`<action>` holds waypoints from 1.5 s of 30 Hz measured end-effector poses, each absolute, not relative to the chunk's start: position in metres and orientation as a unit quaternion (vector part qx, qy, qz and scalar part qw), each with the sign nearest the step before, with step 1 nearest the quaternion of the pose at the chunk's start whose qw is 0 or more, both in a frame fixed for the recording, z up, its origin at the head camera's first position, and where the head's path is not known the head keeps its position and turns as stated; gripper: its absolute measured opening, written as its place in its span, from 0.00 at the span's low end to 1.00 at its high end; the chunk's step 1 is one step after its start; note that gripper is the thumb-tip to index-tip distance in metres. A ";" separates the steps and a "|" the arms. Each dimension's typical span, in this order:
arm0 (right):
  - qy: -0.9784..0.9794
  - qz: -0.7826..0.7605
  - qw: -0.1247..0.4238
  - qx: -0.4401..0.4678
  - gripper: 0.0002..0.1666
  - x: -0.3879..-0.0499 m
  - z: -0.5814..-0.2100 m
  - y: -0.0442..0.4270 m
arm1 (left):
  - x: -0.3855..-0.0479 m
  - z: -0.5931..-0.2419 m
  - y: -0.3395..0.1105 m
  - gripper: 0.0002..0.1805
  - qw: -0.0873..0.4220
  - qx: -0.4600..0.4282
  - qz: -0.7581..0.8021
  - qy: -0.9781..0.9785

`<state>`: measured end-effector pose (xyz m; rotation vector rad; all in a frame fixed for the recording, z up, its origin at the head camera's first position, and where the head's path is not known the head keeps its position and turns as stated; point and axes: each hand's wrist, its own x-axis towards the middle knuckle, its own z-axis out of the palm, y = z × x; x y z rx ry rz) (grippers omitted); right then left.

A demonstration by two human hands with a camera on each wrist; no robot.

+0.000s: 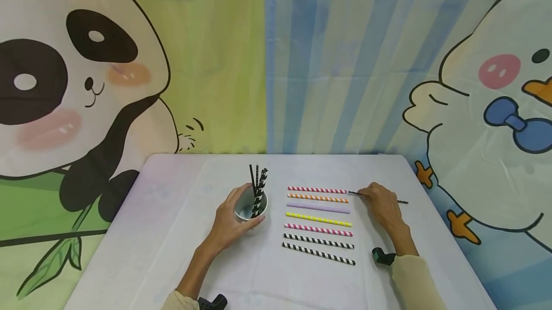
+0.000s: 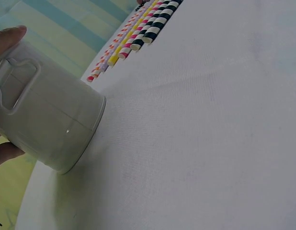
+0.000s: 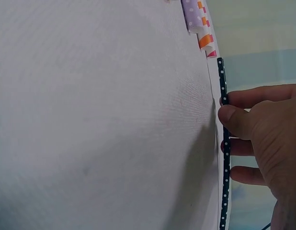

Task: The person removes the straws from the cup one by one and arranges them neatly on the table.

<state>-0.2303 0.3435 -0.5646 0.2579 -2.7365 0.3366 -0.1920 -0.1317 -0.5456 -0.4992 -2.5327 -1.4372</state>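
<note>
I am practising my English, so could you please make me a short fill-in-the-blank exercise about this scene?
The right hand pinches a black straw with white ____.
Beside the cup in the left hand, ____ straws lie in a row on the table.
The purple straw lies between the orange straw and the ____ one.

Missing words: dots; seven; yellow.

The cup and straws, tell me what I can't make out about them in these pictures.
Cup straws, head view: lower ends hidden behind the near side of the cup.
Dotted straw, head view: middle hidden by the right hand.
Same straw, right wrist view: one end cut off by the bottom edge.
Nearest black-striped straw, left wrist view: far end cut off by the top edge.
</note>
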 end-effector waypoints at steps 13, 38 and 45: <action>-0.973 0.109 0.180 0.093 0.10 -0.235 -0.567 0.342 | -0.192 -0.546 -0.132 0.50 0.098 -0.169 -0.477 -0.857; -0.977 0.109 0.158 0.096 0.10 -0.237 -0.565 0.345 | -0.193 -0.547 -0.132 0.51 0.095 -0.169 -0.482 -0.854; -0.976 0.122 0.156 0.096 0.11 -0.239 -0.565 0.345 | -0.192 -0.546 -0.132 0.50 0.094 -0.169 -0.486 -0.853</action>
